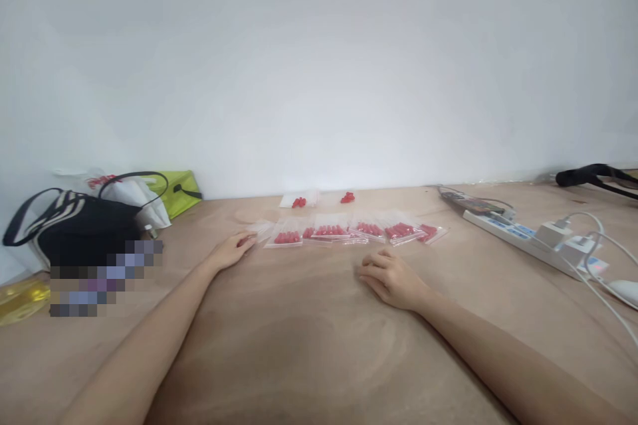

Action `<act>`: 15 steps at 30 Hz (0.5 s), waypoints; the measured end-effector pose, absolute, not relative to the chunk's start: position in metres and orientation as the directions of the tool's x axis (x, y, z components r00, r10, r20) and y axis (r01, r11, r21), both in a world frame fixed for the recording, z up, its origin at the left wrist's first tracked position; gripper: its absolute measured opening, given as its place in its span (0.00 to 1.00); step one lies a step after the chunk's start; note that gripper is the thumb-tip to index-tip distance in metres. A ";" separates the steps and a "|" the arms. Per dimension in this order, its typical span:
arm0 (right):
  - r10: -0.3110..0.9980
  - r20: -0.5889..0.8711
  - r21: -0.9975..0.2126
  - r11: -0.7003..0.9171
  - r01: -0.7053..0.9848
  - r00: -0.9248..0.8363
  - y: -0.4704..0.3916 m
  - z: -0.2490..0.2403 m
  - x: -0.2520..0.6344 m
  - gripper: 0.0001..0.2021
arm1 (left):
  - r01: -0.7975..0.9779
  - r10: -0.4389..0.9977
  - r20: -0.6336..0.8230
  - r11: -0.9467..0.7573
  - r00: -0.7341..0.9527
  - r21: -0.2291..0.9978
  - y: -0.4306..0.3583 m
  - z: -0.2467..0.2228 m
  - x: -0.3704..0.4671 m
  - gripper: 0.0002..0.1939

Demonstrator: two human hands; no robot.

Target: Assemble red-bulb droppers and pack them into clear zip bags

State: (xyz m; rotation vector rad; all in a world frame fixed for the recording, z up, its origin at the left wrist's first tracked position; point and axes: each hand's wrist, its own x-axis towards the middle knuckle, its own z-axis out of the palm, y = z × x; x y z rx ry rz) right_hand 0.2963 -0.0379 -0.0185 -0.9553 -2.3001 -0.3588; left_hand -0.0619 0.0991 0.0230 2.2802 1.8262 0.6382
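Several clear zip bags [331,227] with red pieces in them lie overlapping in a row across the middle of the table. My left hand [233,250] rests at the row's left end, its fingertips at the edge of a clear bag [260,231]; whether they grip it is too blurred to tell. Nearer to me than the bags, my right hand [391,279] lies on the table with its fingers loosely curled and a little apart, nothing seen in them. Behind the row are two small heaps of loose red pieces, one [299,202] by some flat clear bags and one [347,197] on the table.
On the wooden table [279,345], a black bag [90,229], a white plastic bag and a green box [182,196] stand at the left. A white power strip [523,242] with plugs and cables lies at the right, beside a dark device [473,204]. A wall rises behind.
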 end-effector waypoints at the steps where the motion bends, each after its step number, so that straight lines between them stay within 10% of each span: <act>1: 0.548 0.632 0.008 0.702 0.712 -0.548 -0.038 -0.018 0.296 0.09 | 0.894 0.956 0.204 -0.271 0.208 0.357 0.094 0.020 -0.068 0.20; 15: 0.548 0.642 -0.011 0.706 0.708 -0.536 -0.039 -0.017 0.297 0.08 | 0.688 0.692 0.389 -0.704 0.608 0.177 -0.060 0.002 -0.015 0.19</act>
